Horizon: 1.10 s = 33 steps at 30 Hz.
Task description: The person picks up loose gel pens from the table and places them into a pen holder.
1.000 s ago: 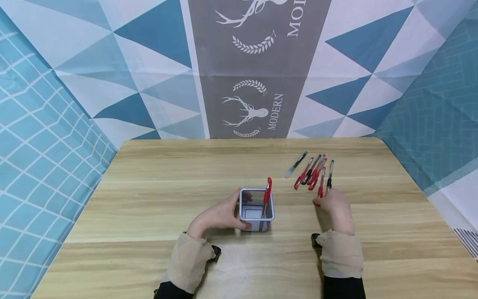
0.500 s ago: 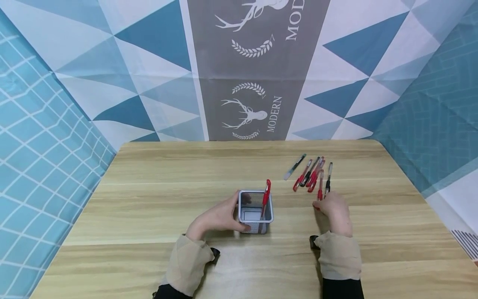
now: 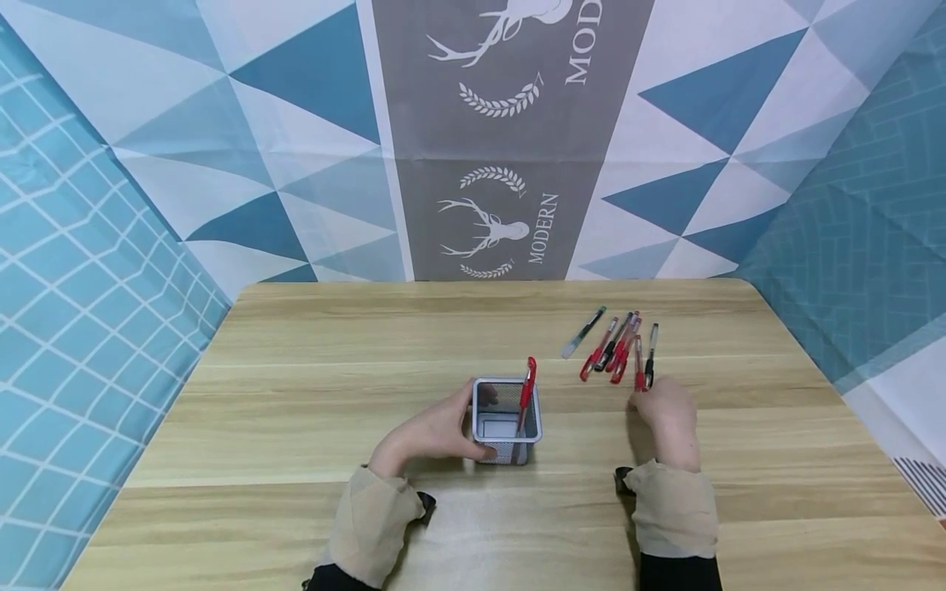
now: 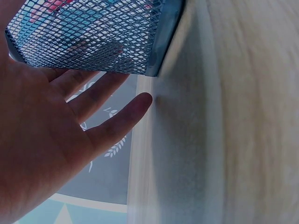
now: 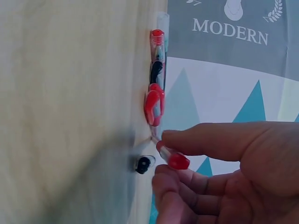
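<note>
With twelve o'clock at the table's far edge, the silver mesh pen holder (image 3: 510,452) stands upright near the middle of the wooden table (image 3: 296,410). The left hand (image 3: 436,424) grasps it from the nine o'clock side, the thumb across its near wall and other fingers behind; in the left wrist view the little finger stretches free of the mesh. Inside, a capped red pen (image 3: 527,392) leans toward the holder's one o'clock corner, its red end above the rim. Well apart, at three o'clock from the holder, the right hand (image 3: 668,417) pinches a second red pen (image 5: 177,161) between thumb and fingertips, the pen's far end pointing to twelve. Just beside that pen, on its three o'clock side, lies a black pen (image 3: 650,365). A loose cluster of red and black pens (image 3: 617,349) lies at eleven o'clock from the right hand, with a pale, dark-ended pen (image 3: 584,332) at the cluster's ten o'clock side.
</note>
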Available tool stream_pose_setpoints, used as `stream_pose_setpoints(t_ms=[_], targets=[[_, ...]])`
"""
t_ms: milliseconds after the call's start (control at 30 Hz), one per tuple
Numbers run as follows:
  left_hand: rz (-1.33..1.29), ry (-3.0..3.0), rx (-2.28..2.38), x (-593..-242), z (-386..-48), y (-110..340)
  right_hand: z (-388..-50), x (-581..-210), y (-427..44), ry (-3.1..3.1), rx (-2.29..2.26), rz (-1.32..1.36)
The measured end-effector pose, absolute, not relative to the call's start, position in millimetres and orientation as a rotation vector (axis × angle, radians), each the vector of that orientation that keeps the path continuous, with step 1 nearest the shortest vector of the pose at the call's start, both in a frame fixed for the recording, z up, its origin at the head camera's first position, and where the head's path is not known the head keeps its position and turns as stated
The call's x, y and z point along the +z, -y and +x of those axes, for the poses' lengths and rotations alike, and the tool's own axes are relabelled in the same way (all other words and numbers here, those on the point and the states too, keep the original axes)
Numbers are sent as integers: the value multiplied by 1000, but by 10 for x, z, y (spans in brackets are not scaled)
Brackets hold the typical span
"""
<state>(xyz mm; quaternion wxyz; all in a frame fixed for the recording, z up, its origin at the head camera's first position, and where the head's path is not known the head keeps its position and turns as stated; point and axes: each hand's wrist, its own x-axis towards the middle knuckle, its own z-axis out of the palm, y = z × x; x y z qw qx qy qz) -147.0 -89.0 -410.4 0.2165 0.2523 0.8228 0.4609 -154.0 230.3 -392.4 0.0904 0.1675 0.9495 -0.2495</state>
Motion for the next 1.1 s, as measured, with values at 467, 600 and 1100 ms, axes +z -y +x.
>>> stream_pose_setpoints(t_ms=[467,600,1100], targets=[[699,-2268,1285,-4123,-1472,895,-1546,-3853,-2277,-3003,-805,618],[704,-2258,1296,-4122,-1474,893,-1549,-3848,-2270,-3082,-839,671],[731,-2279,1292,-4124,-1469,892,-1572,-3843,-2180,-3365,-1060,943]])
